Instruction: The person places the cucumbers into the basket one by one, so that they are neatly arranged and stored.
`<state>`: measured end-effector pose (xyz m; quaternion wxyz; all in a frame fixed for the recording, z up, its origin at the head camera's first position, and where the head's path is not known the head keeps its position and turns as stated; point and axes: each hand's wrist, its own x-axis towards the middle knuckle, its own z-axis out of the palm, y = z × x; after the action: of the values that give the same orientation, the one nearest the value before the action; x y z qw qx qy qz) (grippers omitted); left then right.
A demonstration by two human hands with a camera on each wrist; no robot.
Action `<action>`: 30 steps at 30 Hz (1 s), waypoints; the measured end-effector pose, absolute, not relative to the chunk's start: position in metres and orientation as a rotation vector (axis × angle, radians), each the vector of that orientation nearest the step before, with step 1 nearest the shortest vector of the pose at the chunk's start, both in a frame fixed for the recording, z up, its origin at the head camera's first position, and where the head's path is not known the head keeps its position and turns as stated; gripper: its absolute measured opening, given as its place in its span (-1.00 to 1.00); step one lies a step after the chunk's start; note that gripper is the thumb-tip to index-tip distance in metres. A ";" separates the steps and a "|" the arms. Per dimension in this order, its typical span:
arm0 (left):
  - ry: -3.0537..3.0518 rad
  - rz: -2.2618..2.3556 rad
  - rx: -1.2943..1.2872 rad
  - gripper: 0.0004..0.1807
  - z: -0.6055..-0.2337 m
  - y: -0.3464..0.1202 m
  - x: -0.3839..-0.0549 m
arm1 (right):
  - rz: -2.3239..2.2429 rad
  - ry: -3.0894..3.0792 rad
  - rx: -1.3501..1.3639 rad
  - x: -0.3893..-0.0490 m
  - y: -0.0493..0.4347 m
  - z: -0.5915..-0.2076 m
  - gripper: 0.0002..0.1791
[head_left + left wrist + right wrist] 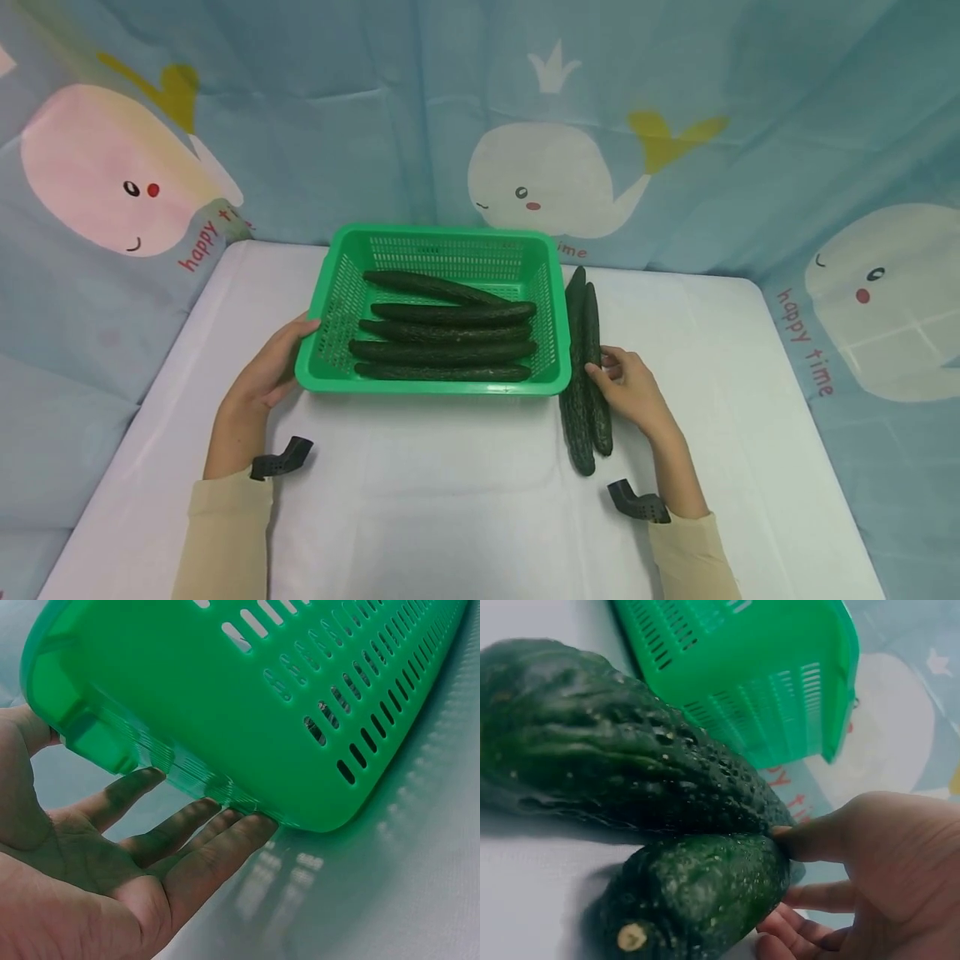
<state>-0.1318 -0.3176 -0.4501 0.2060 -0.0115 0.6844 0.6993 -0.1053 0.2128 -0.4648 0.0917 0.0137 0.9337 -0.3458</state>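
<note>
The basket (435,387) is sitting toward the far side of the table (450,500), five cucumbers (453,313) lying inside it; only the head view is showing them plainly. The left hand (273,362) is holding the basket's left end: the left wrist view is showing nearly straight fingers (217,859) pressing the outer wall, the thumb reaching behind the rim, its tip hidden there. Right of the basket, an inner cucumber (576,408) and an outer cucumber (592,333) are lying side by side. The right hand (628,387) is pinching the outer one, nearly closed; the right wrist view is revealing its pale stem end (632,937).
</note>
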 end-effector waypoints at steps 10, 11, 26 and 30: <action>1.921 1.927 -0.047 -0.19 -0.446 -0.318 -0.131 | -1.085 2.777 0.023 -0.105 0.217 -0.460 -0.34; 1.922 1.925 -0.051 -0.19 -0.445 -0.318 -0.131 | -1.069 2.786 0.018 -0.104 0.217 -0.460 -0.35; 1.918 1.937 -0.057 -0.19 -0.448 -0.313 -0.132 | -0.872 2.811 0.176 -0.099 0.215 -0.450 -0.23; 1.916 1.959 -0.057 -0.20 -0.449 -0.315 -0.133 | -0.855 2.769 0.189 -0.103 0.215 -0.443 -0.27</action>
<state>-0.1327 -0.3146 -0.4488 0.1992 -0.0205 0.6850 0.7005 -0.1028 0.2146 -0.4435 0.1186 0.0645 0.9467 -0.2924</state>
